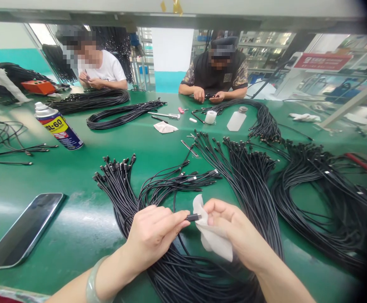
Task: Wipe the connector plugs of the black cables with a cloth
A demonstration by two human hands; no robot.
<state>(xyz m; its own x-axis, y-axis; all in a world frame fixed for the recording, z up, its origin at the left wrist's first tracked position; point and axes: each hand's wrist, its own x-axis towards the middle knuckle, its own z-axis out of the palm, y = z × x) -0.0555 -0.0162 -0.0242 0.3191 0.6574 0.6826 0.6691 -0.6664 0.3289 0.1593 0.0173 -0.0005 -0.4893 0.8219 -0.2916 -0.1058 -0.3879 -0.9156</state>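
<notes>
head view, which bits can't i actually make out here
All in the head view:
Black connector: its rear, covered by the left hand.
White cloth: the pinched part, hidden by the right hand.
Nearest cable bundle: partly cut off by the bottom edge.
Red sign: its lettering, too blurred to read.

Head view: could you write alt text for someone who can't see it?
A person's left hand holds a black cable connector with its tip at a white cloth pinched in the right hand, over black cables on a green table. Two people work opposite.
</notes>
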